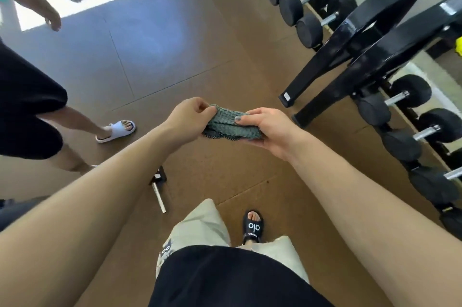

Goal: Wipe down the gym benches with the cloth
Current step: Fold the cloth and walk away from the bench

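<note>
A folded grey-green waffle-weave cloth [228, 124] hangs in the air between my two hands, above the brown gym floor. My left hand [186, 119] pinches the cloth's left edge with curled fingers. My right hand [268, 129] grips the right side, thumb on top and fingers underneath. No bench shows in this view.
A black dumbbell rack [370, 39] with several dumbbells [310, 30] fills the right side, its feet close to my hands. Another person in black shorts and a white slide [117, 130] stands at the left. A short metal bar [158, 191] lies on the floor near my feet.
</note>
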`<state>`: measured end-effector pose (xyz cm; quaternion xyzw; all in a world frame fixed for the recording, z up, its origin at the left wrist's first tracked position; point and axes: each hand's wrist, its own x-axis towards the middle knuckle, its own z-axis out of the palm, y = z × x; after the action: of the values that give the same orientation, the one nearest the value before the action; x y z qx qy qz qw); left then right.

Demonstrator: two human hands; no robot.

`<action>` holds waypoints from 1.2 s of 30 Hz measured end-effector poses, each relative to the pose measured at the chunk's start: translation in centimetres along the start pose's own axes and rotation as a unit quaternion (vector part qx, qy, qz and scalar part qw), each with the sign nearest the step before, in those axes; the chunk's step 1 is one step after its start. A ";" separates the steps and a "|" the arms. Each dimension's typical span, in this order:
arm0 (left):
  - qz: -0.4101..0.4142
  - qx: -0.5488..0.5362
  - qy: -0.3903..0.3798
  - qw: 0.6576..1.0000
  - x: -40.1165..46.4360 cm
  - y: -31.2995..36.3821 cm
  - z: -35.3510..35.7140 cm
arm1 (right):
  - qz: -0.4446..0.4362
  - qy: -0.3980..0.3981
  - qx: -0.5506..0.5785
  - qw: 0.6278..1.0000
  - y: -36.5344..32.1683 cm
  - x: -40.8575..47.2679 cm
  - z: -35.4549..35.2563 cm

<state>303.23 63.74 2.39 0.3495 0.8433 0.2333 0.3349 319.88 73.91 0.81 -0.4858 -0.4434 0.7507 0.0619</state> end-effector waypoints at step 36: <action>-0.194 -0.211 0.233 0.929 58.8 -15.5 -46.5 | 0.050 -0.211 -0.213 0.953 -47.1 62.4 44.0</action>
<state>231.45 90.20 0.04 0.0359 0.8802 0.4117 0.2334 237.01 108.16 -1.21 -0.3399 -0.5714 0.7262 -0.1751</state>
